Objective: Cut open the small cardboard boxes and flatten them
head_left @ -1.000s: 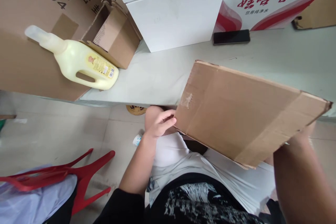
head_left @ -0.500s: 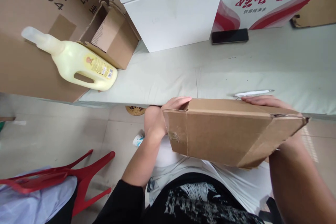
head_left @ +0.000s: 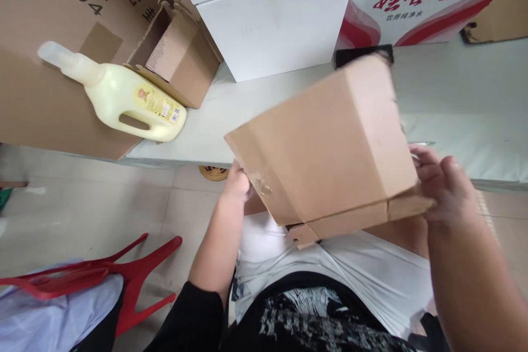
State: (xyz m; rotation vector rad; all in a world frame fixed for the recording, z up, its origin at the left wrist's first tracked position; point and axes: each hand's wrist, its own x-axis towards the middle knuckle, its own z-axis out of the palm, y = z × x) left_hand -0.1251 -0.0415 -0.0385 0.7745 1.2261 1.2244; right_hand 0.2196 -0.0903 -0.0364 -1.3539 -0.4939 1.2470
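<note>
A brown cardboard box (head_left: 317, 148) is tilted up in front of me, over my lap and the table's front edge. Its broad face is turned towards me, and loose flaps stick out along its lower side. A torn patch of clear tape shows near the left edge. My left hand (head_left: 239, 182) is closed on that left edge, its fingers partly hidden behind the cardboard. At the lower right corner, my right hand (head_left: 445, 190) grips the box by its side, fingers curled and slightly blurred. A white pen (head_left: 424, 143) on the table is mostly covered by the box and hand.
A yellow bottle (head_left: 136, 102) lies by a small open carton (head_left: 185, 60) and a large carton (head_left: 37, 82) at left. White boxes (head_left: 272, 27) and a black phone (head_left: 350, 56) are at the back of the table (head_left: 454, 104). A red chair (head_left: 132, 286) stands lower left.
The box has swung up and turned, its far right corner rising over the table towards the phone. My left hand now grips the left edge; my right hand has shifted to the lower right corner.
</note>
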